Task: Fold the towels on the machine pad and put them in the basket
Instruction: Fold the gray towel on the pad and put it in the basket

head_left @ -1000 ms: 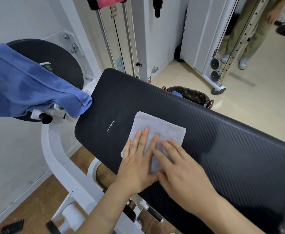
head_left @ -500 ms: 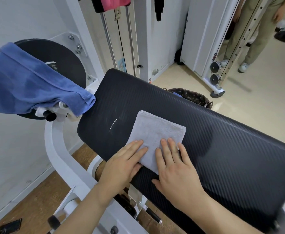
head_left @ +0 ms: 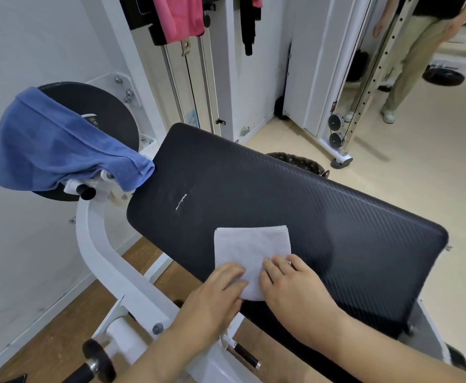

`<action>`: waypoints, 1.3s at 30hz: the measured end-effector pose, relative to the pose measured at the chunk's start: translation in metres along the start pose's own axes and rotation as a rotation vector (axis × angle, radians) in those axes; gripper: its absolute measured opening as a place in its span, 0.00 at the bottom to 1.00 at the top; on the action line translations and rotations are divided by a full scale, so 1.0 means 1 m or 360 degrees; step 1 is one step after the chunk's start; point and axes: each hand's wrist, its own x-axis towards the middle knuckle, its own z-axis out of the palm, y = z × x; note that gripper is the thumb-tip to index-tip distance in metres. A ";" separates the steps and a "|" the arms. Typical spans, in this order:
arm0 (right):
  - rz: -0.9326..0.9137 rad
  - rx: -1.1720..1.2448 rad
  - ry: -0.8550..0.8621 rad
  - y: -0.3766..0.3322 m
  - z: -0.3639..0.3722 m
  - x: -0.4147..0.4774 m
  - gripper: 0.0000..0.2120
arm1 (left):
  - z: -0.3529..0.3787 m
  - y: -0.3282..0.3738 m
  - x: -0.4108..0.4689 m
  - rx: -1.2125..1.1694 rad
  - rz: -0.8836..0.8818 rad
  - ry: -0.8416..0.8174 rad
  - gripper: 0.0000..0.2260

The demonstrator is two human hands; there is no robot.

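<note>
Where the black machine pad slopes towards the camera, a folded towel, pale grey and roughly square, lies on its near part, with its nearest corner reaching just past the pad's edge; the left hand sits on the towel's near-left side, fingers close together and bent down over the cloth; the right hand sits on the near-right side, its fingers likewise curled with their tips on the fabric; both seem to grip the towel's edges, though the thumbs are hidden, so a pinch cannot be confirmed. A blue towel hangs unfolded over a black disc at the pad's left end, one corner touching the pad; the white frame curves down beneath it. Behind the pad's far edge only the rim of a dark patterned basket shows on the floor; a pink cloth hangs at the top; another person's legs stand at the far right.
</note>
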 end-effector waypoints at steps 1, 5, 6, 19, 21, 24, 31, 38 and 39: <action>-0.0017 0.0007 -0.0056 -0.003 0.002 -0.015 0.21 | 0.007 0.009 -0.009 -0.0033 0.0019 -0.0046 0.13; 0.0018 0.0138 -0.0172 -0.013 0.007 -0.054 0.15 | 0.023 0.039 -0.031 -0.0146 0.0033 -0.0200 0.17; 0.0023 0.0196 -0.0168 -0.014 0.007 -0.057 0.14 | 0.020 0.045 -0.031 -0.0167 -0.0008 -0.0234 0.18; 0.0533 0.1140 -0.0204 0.023 -0.017 -0.050 0.09 | -0.023 0.025 0.009 -0.0552 -0.0589 -0.0452 0.11; 0.0690 0.1297 -0.0156 0.023 -0.017 -0.048 0.10 | -0.029 0.015 0.017 -0.0793 -0.0704 -0.0458 0.08; 0.0812 0.1309 -0.0046 0.020 -0.018 -0.044 0.09 | -0.030 0.009 0.015 -0.1222 -0.0850 -0.0351 0.08; 0.1085 0.1129 0.0136 0.013 -0.017 -0.031 0.12 | -0.010 0.026 0.014 -0.1075 -0.1130 0.0299 0.17; 0.0963 0.0717 0.0399 0.010 -0.006 -0.028 0.18 | 0.008 0.049 0.017 0.0280 -0.0265 0.0553 0.26; 0.0897 0.0611 0.0450 0.009 -0.004 -0.028 0.16 | 0.012 0.052 0.013 0.0300 -0.0136 0.0479 0.26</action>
